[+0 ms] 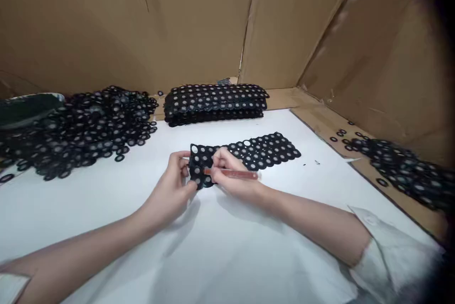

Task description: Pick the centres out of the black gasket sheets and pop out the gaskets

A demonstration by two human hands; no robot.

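Note:
A black sheet of joined rings [273,150] with pale round centres lies slantwise on the white surface, its left end raised. My left hand [179,178] grips that left end, thumb at the lower corner and fingers behind the edge. In my right hand [231,173] is a reddish-brown pen-like tool [241,174], pinched between thumb and fingers. Its tip points left and meets the sheet near the left end; I cannot make out the tip itself. The fingers of my right hand cover part of the sheet.
A large heap of loose black rings [103,119] spreads at the left beside a dark, pale-rimmed container [30,107]. Stacked ring sheets [216,102] stand at the back. More rings [405,166] lie at the right on cardboard. Cardboard walls [192,24] enclose the white work surface [227,256].

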